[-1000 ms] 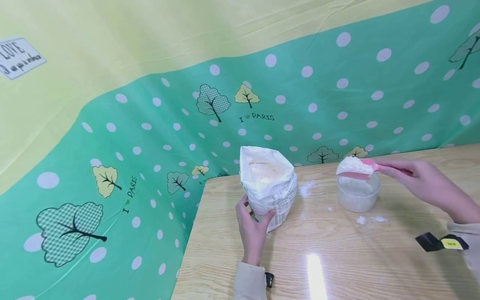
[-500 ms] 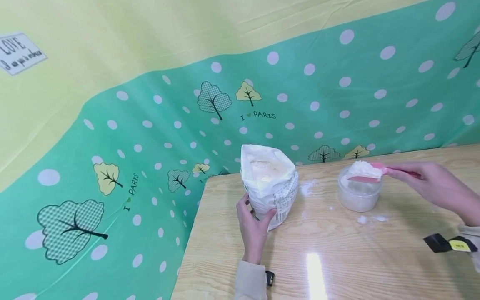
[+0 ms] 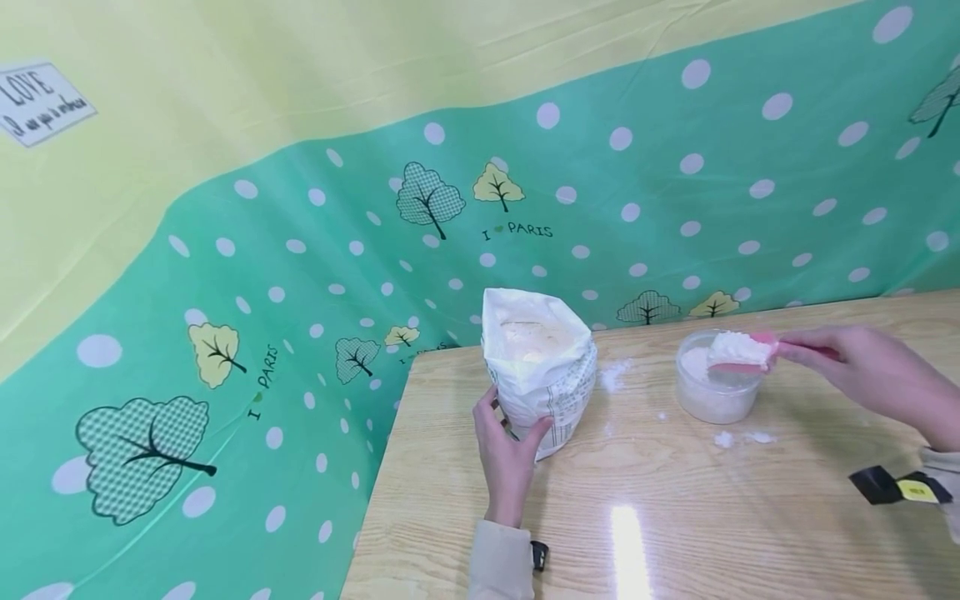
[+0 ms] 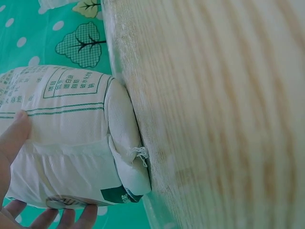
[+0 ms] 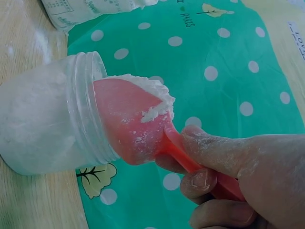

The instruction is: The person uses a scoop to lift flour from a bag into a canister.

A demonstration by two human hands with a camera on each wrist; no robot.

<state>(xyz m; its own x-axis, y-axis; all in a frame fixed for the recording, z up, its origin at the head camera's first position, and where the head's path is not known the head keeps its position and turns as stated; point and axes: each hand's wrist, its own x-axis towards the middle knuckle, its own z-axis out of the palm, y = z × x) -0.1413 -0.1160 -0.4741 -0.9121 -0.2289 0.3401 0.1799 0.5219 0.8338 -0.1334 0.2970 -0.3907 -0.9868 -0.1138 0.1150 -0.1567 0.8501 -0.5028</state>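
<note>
A white flour bag (image 3: pixel 551 408) with green print stands upright with its top open. My left hand (image 3: pixel 504 458) grips its lower front, thumb on one side and fingers round the other, as the left wrist view shows on the bag (image 4: pixel 71 126). To the right stands a clear plastic jar (image 3: pixel 712 404), partly filled with white powder. My right hand (image 3: pixel 870 367) grips the handle of a pink scoop (image 5: pixel 124 114), whose bowl is heaped with powder. The scoop's front lip tilts into the jar's mouth in the right wrist view. Powder dusts the right thumb and fingers.
Powder smudges (image 3: pixel 615 375) mark the wooden table (image 3: pixel 637 475) between bag and jar, and small clumps (image 3: pixel 724 439) lie in front of the jar. A green and yellow printed cloth (image 3: pixel 450 200) hangs behind the table and down its left side.
The scoop moves slightly right over the jar and lowers, its bowl tipping into the mouth. My left hand keeps its grip on the bag, which stays in place.
</note>
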